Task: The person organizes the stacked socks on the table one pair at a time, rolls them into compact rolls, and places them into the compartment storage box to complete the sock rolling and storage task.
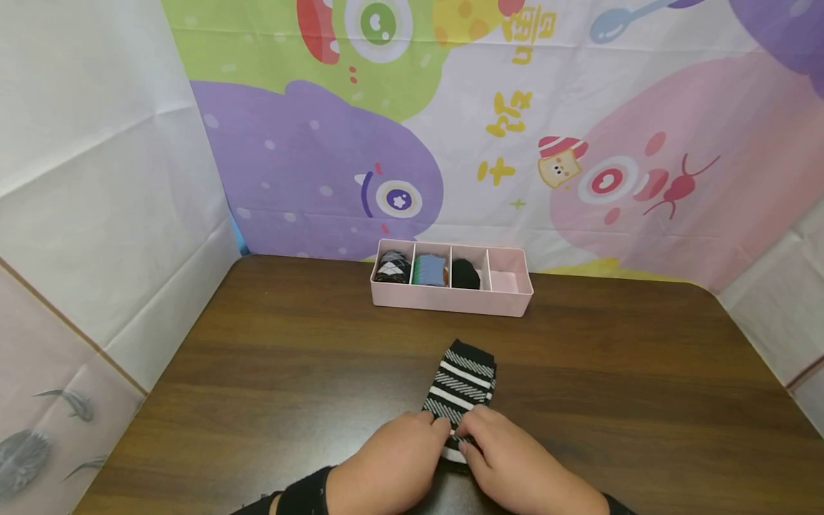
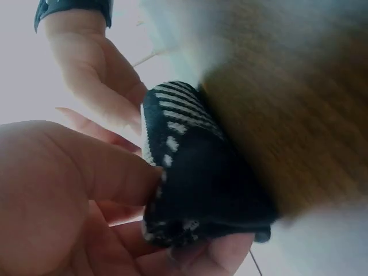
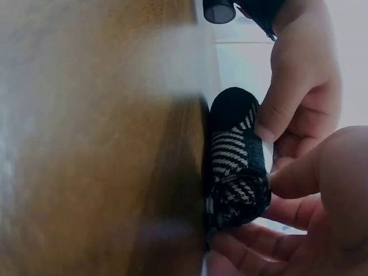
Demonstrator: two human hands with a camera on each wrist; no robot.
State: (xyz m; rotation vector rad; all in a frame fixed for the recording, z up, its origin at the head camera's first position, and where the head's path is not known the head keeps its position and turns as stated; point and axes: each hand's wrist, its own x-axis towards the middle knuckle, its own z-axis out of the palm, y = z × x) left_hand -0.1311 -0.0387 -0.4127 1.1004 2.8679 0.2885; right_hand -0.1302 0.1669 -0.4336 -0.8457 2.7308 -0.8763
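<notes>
A striped sock point(image 1: 462, 375) in black, white and grey lies lengthwise on the brown table, its black end pointing away from me. My left hand point(image 1: 394, 456) and right hand point(image 1: 511, 454) meet at its near end, fingertips almost together. The left wrist view has the near part of the sock point(image 2: 201, 167) bunched into a thick fold, gripped between the left thumb and fingers from below. From the other side, in the right wrist view, the right thumb and fingers pinch the same folded sock point(image 3: 236, 155) close to the tabletop.
Beyond the sock, a pink divided box point(image 1: 450, 299) stands near the table's back edge. Its compartments hold an argyle sock point(image 1: 394, 266), a blue and green bundle point(image 1: 430, 270) and a black bundle point(image 1: 466, 275); the rightmost shows bare pink. A cartoon-printed cloth point(image 1: 309, 164) hangs behind.
</notes>
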